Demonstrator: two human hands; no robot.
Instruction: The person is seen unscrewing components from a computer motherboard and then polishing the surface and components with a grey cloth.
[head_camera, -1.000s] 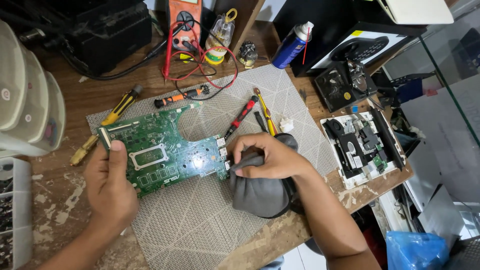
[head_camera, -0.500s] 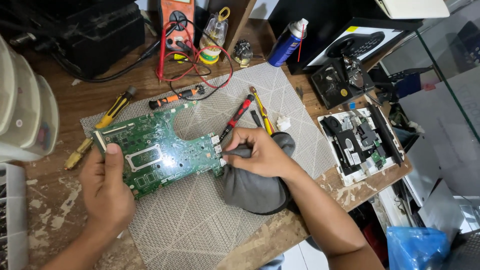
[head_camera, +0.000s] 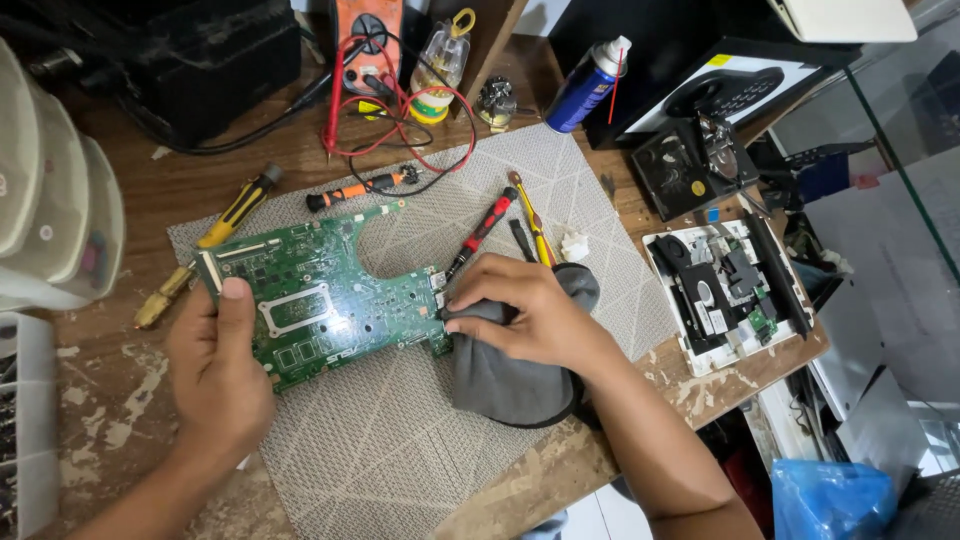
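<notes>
Since the earlier frame, right hand has slid its grey cloth leftward onto the green circuit board's edge — fingers pinching cloth. Left hand grips the board on the mat; best wiped lightly, well supported.

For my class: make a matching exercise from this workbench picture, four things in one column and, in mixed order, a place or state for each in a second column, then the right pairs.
Things:
1. green circuit board
2. grey cloth
3. blue spray can
4. yellow-handled screwdriver

Places or states:
A. stands at the far edge of the mat
B. held at its left end by the left hand
C. lies on the wood, left of the mat
D. under the right hand

Pairs: 1-B, 2-D, 3-A, 4-C
</notes>
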